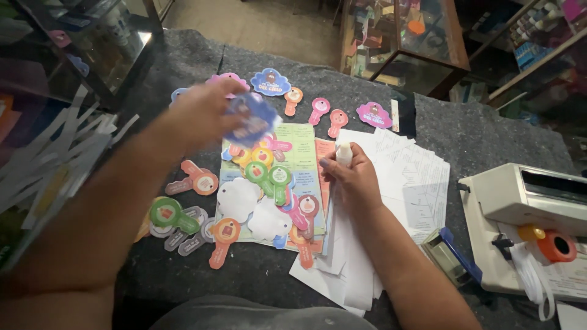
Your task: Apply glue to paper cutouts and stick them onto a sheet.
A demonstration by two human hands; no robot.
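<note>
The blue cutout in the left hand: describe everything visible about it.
The blue cutout is a flat, cloud-shaped piece that looks like printed card, blue with pale markings, too motion-blurred to make out. The left hand pinches it at its left edge, holding it tilted above the table, over the upper end of the pile of coloured cutouts. Nothing else touches it.

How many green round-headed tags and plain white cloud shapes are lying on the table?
Green round-headed tags: 3
Plain white cloud shapes: 2
Total: 5
</note>
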